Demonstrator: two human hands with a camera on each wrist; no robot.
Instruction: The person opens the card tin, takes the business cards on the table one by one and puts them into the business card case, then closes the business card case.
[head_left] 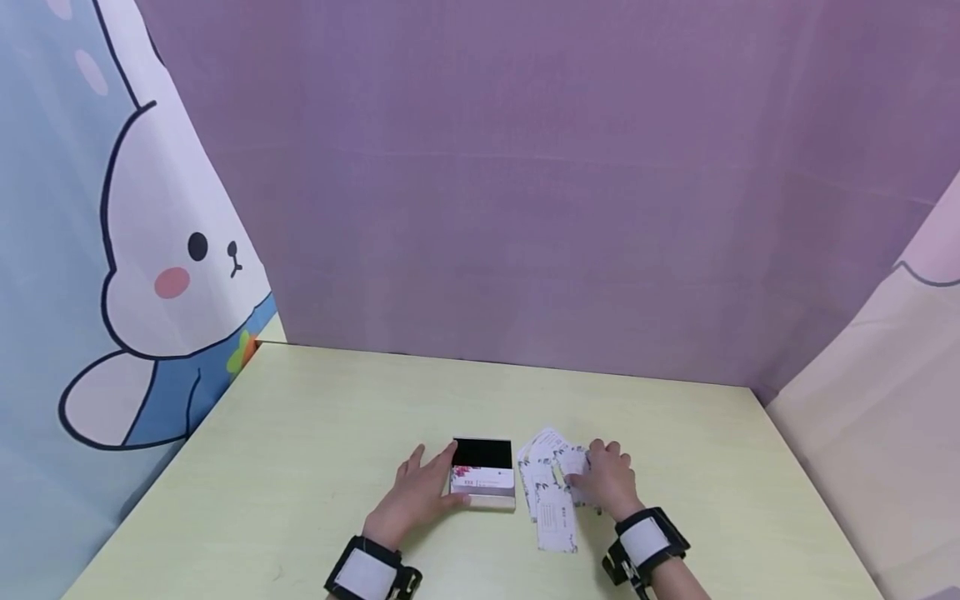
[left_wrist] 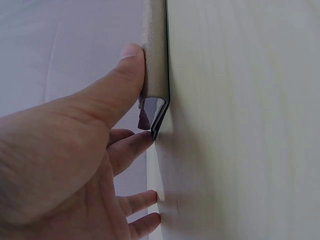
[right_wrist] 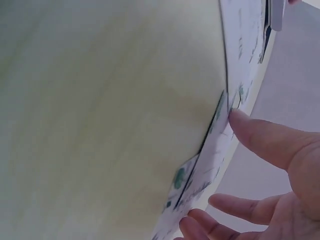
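A small card box (head_left: 483, 477) with a black top and a printed white front lies on the pale yellow table (head_left: 300, 433). My left hand (head_left: 438, 477) lies against the box's left side with its fingers straight. In the left wrist view its thumb (left_wrist: 127, 62) presses the box (left_wrist: 156, 50) wall and a fingertip touches the box's corner. To the right, several white printed cards (head_left: 553, 504) are spread loosely. My right hand (head_left: 591, 473) rests on top of them. In the right wrist view its thumb (right_wrist: 240, 120) touches the edge of the overlapping cards (right_wrist: 212, 150).
A purple cloth (head_left: 525, 208) hangs behind the table. A rabbit-print curtain (head_left: 135, 275) hangs on the left and a pale drape (head_left: 885, 400) on the right. Black-and-white wrist bands (head_left: 371, 573) sit on both forearms.
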